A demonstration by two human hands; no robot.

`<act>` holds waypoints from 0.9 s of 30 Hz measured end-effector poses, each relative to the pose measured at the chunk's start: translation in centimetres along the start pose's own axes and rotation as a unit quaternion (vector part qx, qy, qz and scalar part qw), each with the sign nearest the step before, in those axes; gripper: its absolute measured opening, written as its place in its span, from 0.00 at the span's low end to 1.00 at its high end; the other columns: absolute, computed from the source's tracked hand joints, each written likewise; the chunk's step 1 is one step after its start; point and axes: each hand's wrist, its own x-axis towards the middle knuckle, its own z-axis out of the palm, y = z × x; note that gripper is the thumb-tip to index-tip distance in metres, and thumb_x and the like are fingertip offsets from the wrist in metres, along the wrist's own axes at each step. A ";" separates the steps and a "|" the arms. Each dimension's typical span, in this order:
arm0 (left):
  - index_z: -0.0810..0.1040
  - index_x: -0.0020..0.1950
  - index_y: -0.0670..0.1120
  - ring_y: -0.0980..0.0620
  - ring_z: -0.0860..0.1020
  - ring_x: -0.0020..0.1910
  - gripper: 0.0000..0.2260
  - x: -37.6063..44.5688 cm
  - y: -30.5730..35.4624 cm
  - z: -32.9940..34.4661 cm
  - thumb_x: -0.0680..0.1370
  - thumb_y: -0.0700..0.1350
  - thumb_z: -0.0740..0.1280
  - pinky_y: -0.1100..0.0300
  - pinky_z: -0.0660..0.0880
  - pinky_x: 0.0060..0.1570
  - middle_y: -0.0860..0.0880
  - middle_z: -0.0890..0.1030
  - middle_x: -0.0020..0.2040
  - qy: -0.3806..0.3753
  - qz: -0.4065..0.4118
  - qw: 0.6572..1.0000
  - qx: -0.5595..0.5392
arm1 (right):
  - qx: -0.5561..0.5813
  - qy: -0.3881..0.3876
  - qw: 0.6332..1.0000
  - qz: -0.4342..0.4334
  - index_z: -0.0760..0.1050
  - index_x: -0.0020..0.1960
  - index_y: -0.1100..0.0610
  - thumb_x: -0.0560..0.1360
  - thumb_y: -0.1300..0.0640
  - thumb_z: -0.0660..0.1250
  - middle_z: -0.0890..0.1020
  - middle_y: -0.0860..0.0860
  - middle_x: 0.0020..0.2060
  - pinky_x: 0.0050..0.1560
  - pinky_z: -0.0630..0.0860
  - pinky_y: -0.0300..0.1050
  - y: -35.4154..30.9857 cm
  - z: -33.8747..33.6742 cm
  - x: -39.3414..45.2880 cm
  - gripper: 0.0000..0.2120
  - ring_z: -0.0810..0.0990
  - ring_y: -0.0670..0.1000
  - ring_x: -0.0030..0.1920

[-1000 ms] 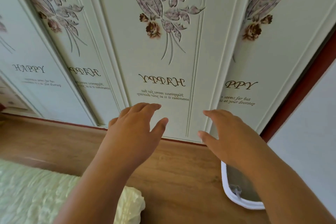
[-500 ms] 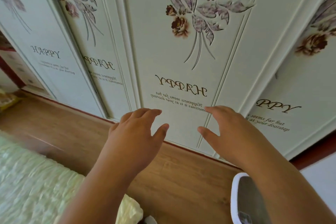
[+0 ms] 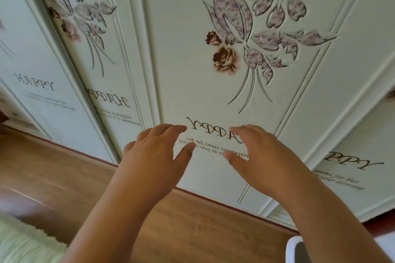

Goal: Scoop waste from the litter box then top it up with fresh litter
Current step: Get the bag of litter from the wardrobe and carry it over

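Hands raised side by side in front of pale cupboard doors, both released and grasping nothing. Left hand [image 3: 154, 156] with fingers loosely spread and pointing forward, thumb angled toward the right hand. Right hand [image 3: 258, 156] likewise relaxed, fingers stretched forward, thumb reaching back toward the left one; a narrow gap between the two thumbs. Cannot tell whether any fingertip touches the door surface or merely hovers before it.

Directly beyond both hands, a cupboard door [image 3: 192, 38] painted with a bunch of flowers [image 3: 245, 42] and brown lettering [image 3: 205, 128], mirrored, partly covered by the fingertips. Further doors of the same pattern to the left of the left hand and to the right of the right hand, the leftmost ones blurred.

Below the wrists, a wooden floor [image 3: 192, 224] running along the foot of the doors, edged with a dark red strip. Near the left forearm, at the lower left corner, a pale green quilted cloth [image 3: 23, 243], soft and out of focus.

Litter box [image 3: 294, 249]: only a white rounded rim with a grey inside showing at the bottom edge, just beside the right forearm and partly hidden by it, well apart from both hands. Contents not visible.
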 end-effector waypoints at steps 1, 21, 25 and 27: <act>0.63 0.76 0.64 0.56 0.63 0.77 0.25 0.6 -0.9 -0.2 0.80 0.67 0.52 0.48 0.63 0.73 0.64 0.67 0.75 0.001 -0.010 1.000 -0.001 | 0.000 -0.004 1.000 -0.010 0.59 0.79 0.43 0.80 0.38 0.60 0.66 0.41 0.74 0.69 0.71 0.46 -0.8 0.3 1.6 0.29 0.68 0.47 0.71; 0.61 0.76 0.67 0.56 0.61 0.78 0.24 8.6 -11.3 -5.4 0.80 0.68 0.53 0.47 0.60 0.76 0.65 0.64 0.77 0.147 -0.394 0.906 0.049 | 0.052 -0.127 0.909 -0.394 0.59 0.79 0.43 0.81 0.39 0.60 0.64 0.40 0.76 0.71 0.66 0.44 -17.5 4.3 28.2 0.28 0.65 0.45 0.75; 0.62 0.76 0.66 0.56 0.61 0.78 0.24 9.6 -11.0 -4.7 0.80 0.67 0.53 0.48 0.60 0.75 0.65 0.64 0.77 0.164 -0.456 0.874 0.040 | 0.044 -0.161 0.880 -0.445 0.60 0.78 0.43 0.81 0.39 0.61 0.65 0.41 0.76 0.72 0.66 0.45 -18.7 5.5 31.2 0.28 0.66 0.45 0.74; 0.62 0.77 0.65 0.56 0.61 0.78 0.25 9.8 -11.1 -4.3 0.80 0.68 0.53 0.47 0.61 0.76 0.64 0.64 0.77 0.158 -0.480 0.862 0.038 | 0.040 -0.173 0.867 -0.465 0.61 0.78 0.44 0.80 0.39 0.62 0.66 0.42 0.76 0.71 0.67 0.46 -19.3 6.3 32.2 0.28 0.67 0.46 0.74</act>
